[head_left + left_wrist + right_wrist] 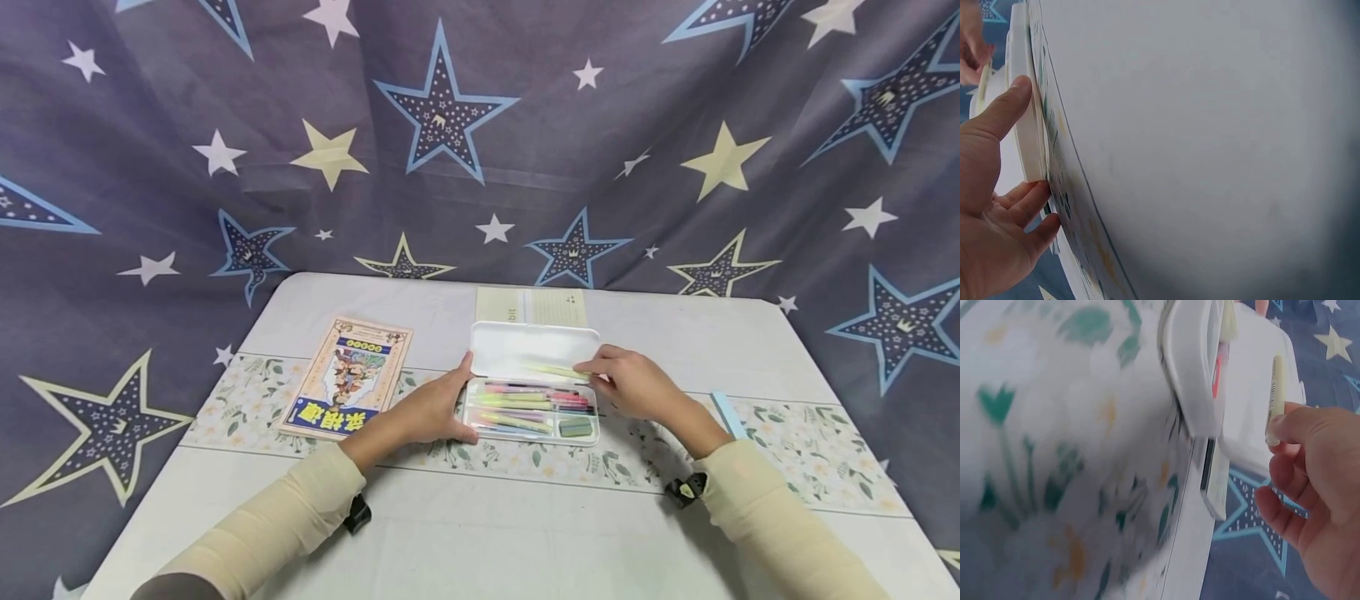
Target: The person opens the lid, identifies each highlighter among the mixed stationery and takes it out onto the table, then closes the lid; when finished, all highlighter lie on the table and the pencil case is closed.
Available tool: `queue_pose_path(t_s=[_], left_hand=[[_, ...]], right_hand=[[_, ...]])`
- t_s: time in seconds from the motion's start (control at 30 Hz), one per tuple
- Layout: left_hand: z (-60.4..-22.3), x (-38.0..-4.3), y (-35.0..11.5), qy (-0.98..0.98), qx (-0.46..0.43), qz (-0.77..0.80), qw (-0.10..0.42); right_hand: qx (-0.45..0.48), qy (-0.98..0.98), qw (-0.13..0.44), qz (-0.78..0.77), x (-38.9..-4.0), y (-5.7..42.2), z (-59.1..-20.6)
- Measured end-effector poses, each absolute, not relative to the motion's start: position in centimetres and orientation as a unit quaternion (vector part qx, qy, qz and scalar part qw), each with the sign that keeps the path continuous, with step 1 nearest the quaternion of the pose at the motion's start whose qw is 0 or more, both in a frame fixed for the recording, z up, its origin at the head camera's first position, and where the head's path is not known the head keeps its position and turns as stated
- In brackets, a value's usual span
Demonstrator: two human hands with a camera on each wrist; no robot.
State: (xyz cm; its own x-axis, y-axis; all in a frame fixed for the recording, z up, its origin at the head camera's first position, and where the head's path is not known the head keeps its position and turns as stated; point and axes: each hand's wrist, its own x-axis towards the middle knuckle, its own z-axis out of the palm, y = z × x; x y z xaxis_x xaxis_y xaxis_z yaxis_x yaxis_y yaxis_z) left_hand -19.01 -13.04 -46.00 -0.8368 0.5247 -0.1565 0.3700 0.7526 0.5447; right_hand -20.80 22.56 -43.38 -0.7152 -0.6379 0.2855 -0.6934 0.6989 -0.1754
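Note:
A white pencil case [536, 351] lies with its lid raised at the middle of the table. Pens in pink, yellow and other colours [517, 402] fill its long compartments, and a greenish eraser-like block [575, 427] sits in the front right one. My left hand [431, 408] holds the case's left end, thumb along the front side and fingers around the corner [1010, 187]. Between thumb and fingertips, my right hand [633, 385] pinches a slim pale yellow marker [1277, 387]. In the head view this marker lies across the front of the lid, above the filled compartments.
To the left lies a comic-style book [348, 375] with a pink and blue cover. A cream notebook [532, 306] is partly covered by the lid. One light blue strip-like object [727, 415] lies beyond my right wrist. A starry curtain [480, 150] hangs behind the table.

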Motion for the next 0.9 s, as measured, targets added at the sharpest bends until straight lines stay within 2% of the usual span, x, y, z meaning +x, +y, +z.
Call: queue_pose_path(t_s=[0.5, 0.9], left_hand=[[-46.2, -19.2, -13.0, 0.925, 0.243, 0.253, 0.147], [-46.0, -19.1, -13.1, 0.925, 0.245, 0.251, 0.148]], right_hand=[[0.36, -0.911, 0.138, 0.148, -19.7, 28.9, -43.3], [0.337, -0.925, 0.118, 0.129, -18.7, 32.8, -45.2]])
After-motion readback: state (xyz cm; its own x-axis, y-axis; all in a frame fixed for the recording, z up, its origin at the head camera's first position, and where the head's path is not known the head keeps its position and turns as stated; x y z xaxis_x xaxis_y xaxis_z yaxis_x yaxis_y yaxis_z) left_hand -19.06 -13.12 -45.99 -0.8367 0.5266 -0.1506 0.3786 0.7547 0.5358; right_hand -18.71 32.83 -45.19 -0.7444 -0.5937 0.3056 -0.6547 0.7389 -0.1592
